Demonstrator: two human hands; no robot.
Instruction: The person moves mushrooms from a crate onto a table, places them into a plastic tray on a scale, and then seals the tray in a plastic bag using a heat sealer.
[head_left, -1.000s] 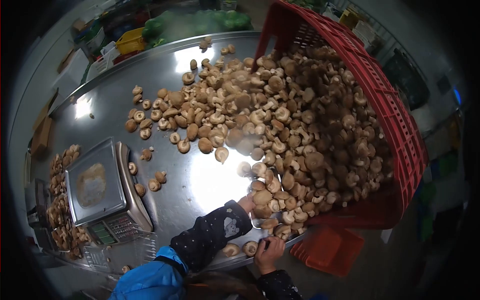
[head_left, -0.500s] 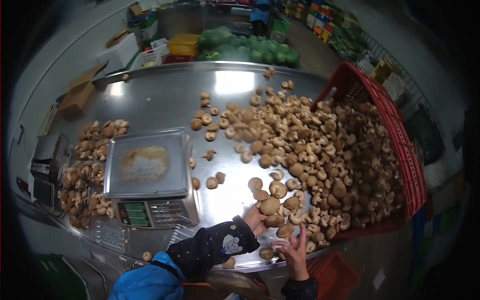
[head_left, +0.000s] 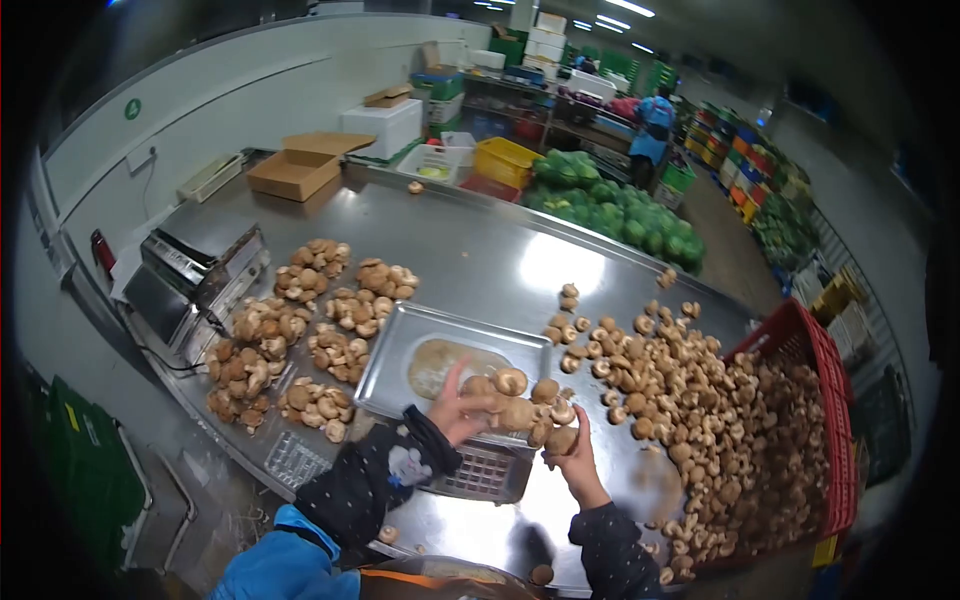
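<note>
Mushrooms [head_left: 515, 412] held as one cluster between both hands, long axis running left to right: left hand [head_left: 455, 412] grasping the left end, right hand [head_left: 578, 470] the right. Cluster overlaps the scale's [head_left: 385, 365] near right corner; clearance unclear. Tabletop [head_left: 460, 255] edge crosses beyond, toward upper right.

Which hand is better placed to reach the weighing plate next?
Probably the left hand, which is over the weighing plate. The right hand is beyond the plate's edge, towards the red crate; both hold mushrooms.
</note>
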